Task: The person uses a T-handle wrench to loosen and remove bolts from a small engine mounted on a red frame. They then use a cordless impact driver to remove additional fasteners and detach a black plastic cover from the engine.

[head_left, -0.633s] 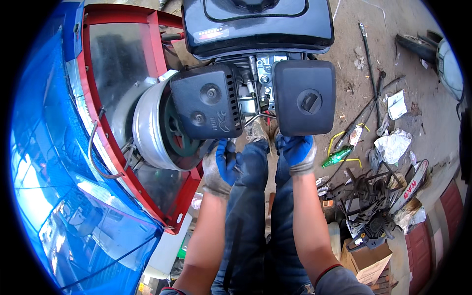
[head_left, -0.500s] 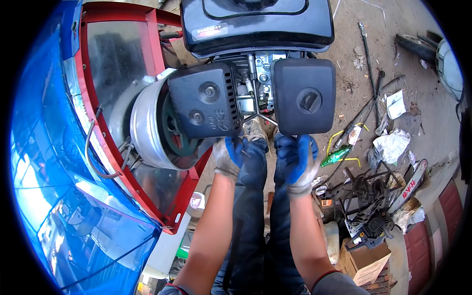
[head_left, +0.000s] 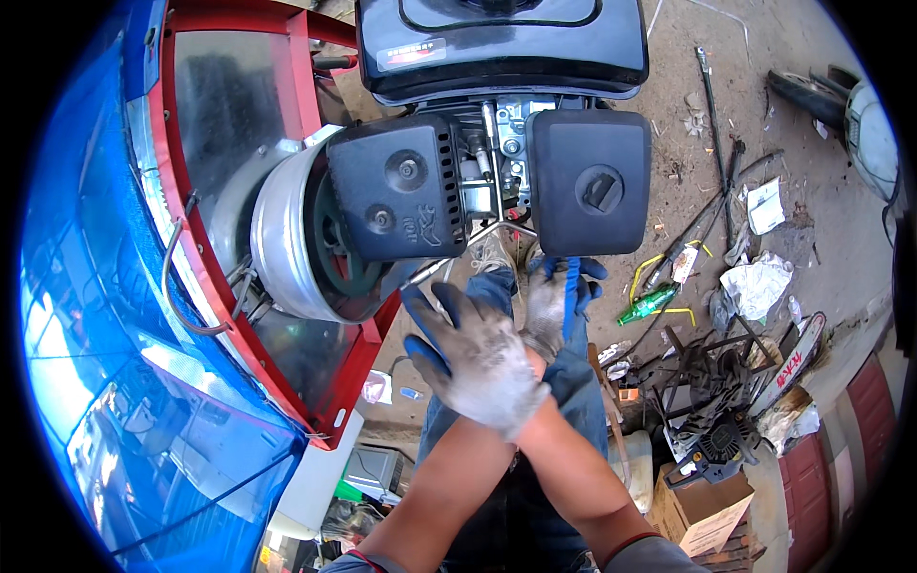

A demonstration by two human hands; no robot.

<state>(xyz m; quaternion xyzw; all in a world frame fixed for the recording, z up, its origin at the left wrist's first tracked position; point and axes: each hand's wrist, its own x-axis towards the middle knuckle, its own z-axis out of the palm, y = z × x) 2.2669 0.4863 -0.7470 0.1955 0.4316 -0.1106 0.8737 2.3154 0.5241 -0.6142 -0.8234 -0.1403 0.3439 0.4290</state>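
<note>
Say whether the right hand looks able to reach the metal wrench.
Likely yes: though crossed over the left forearm, the right hand is open near the metal wrench, with nothing visible between.

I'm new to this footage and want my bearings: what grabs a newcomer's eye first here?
First, probably, the crossed forearms at lower centre: the gloved right hand, fingers spread, crosses in front of the left wrist, with the gloved left hand beyond it, to the right. Above looms a large dark engine, a three-armed metal wrench at its middle. Bright blue sheeting fills the left side, beside a red frame.
</note>
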